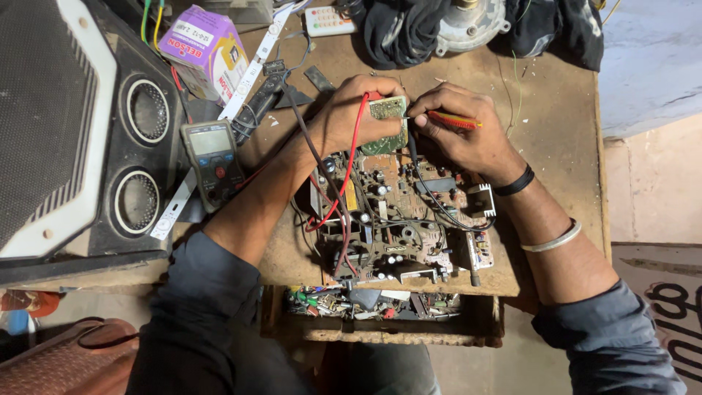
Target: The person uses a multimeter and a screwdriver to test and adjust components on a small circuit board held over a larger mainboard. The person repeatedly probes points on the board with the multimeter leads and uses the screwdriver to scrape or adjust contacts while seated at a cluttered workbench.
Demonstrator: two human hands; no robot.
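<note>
A large brown circuit board, crowded with components and wires, lies on the wooden bench. My left hand holds a small green circuit board tilted up above it, together with a red meter lead that runs down past my wrist. My right hand grips a red and yellow probe whose tip touches the green board's right edge. A grey multimeter with a red dial rests to the left of my left forearm.
A big black speaker cabinet fills the left side. A purple and white box, a white remote, dark cloth and a metal motor part sit at the back. An open drawer of small parts lies below the bench edge.
</note>
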